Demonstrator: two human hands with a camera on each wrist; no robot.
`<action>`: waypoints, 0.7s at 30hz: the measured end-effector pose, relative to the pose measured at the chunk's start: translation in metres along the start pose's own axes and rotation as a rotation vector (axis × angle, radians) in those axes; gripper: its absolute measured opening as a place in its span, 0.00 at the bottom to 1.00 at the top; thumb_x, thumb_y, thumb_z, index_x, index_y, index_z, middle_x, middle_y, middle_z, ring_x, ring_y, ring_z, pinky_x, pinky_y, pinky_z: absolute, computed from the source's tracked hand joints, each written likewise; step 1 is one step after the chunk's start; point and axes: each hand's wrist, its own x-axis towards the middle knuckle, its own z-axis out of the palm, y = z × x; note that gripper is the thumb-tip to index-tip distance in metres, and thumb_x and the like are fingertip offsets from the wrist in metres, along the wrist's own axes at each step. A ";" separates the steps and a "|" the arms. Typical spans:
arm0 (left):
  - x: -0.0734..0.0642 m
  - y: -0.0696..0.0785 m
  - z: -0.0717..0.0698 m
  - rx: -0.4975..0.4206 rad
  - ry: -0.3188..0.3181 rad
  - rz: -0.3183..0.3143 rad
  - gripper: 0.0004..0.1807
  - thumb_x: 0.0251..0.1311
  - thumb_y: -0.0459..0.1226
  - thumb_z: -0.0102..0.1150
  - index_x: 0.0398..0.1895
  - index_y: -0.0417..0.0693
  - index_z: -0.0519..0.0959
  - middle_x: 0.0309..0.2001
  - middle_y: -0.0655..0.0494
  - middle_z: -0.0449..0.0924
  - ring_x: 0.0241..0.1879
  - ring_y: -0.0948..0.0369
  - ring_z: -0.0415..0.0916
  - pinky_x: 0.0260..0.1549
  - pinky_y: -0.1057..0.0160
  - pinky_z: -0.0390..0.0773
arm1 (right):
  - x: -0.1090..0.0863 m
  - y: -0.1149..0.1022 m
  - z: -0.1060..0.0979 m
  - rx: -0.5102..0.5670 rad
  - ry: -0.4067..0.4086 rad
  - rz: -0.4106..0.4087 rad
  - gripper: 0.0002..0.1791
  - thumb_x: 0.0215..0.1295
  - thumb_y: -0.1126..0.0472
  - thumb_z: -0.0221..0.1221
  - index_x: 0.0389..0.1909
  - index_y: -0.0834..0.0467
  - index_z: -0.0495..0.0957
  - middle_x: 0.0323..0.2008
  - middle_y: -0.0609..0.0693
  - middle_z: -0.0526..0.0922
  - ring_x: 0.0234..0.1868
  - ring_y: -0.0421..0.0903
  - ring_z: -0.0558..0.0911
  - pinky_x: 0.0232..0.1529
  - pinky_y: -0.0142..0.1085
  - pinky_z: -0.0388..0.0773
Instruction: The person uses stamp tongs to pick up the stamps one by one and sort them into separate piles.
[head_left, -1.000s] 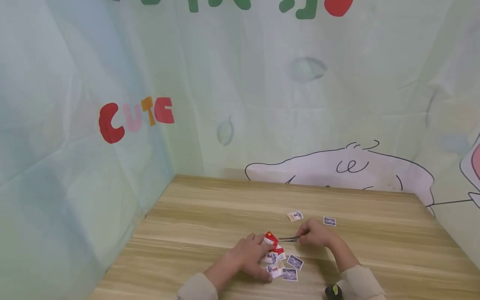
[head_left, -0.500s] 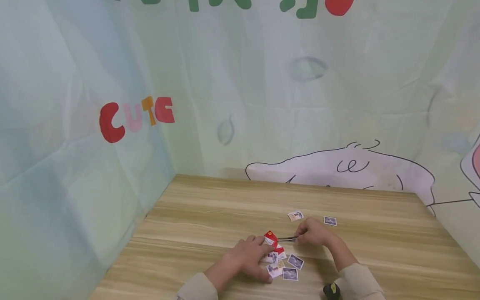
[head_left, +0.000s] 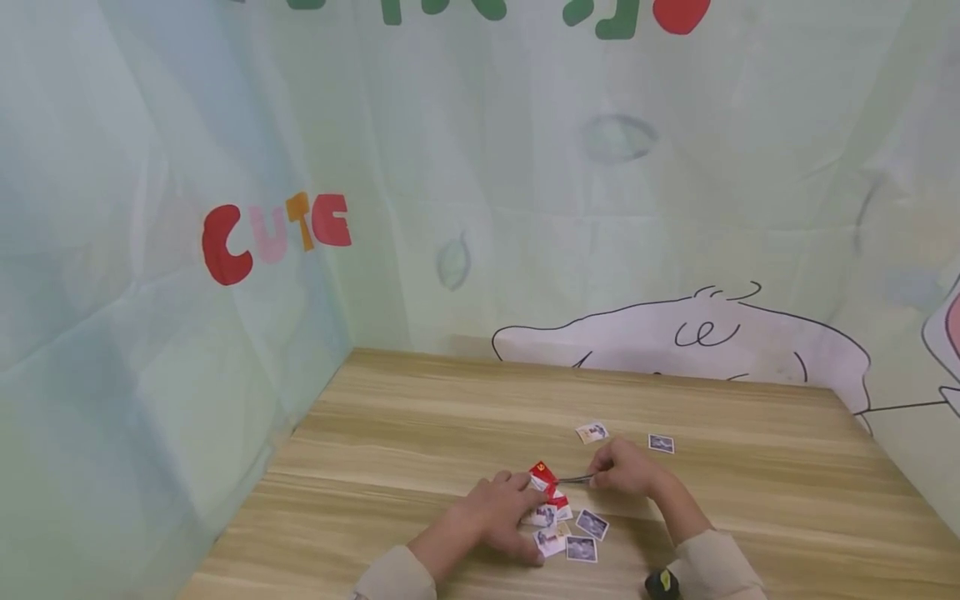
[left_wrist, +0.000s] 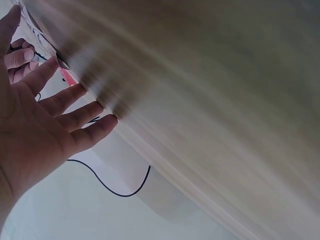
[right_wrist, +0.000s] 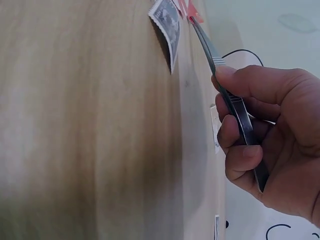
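My right hand (head_left: 628, 467) pinches a pair of metal tweezers (right_wrist: 235, 102) between thumb and fingers. In the right wrist view the tweezers' tips meet at a red stamp (right_wrist: 195, 11). That red stamp (head_left: 542, 472) tops a small overlapping cluster, with red and white stamps below it. My left hand (head_left: 495, 512) lies over the cluster's left side, its fingers spread and fairly straight, fingertips touching down in the left wrist view (left_wrist: 55, 115). It covers part of several stamps. Two dark grey pictured stamps (head_left: 592, 524) lie just right of the cluster, one slightly curled in the right wrist view.
A pale stamp (head_left: 592, 432) and a dark stamp (head_left: 661, 443) lie apart, farther back on the wooden table (head_left: 420, 400). A black object with a yellow-green mark (head_left: 662, 583) sits by the right sleeve. Printed cloth (head_left: 420, 267) walls the back and left.
The tweezers' arms, apart in the earlier frames, have come together at the red stamp. Both hands have stayed almost in place.
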 end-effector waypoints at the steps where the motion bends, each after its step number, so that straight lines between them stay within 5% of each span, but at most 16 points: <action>1: -0.001 0.000 0.000 0.002 0.000 -0.002 0.45 0.38 0.65 0.63 0.64 0.64 0.67 0.64 0.54 0.63 0.58 0.52 0.62 0.49 0.46 0.68 | 0.000 0.001 0.001 -0.002 0.001 0.000 0.02 0.52 0.67 0.63 0.26 0.62 0.81 0.21 0.44 0.77 0.23 0.42 0.71 0.24 0.34 0.69; 21: -0.013 0.007 -0.008 -0.031 0.051 0.014 0.41 0.41 0.62 0.63 0.62 0.59 0.70 0.63 0.52 0.64 0.60 0.53 0.63 0.51 0.47 0.67 | -0.016 0.006 0.001 0.045 0.122 -0.041 0.02 0.52 0.69 0.60 0.26 0.62 0.80 0.22 0.44 0.78 0.23 0.39 0.71 0.25 0.32 0.69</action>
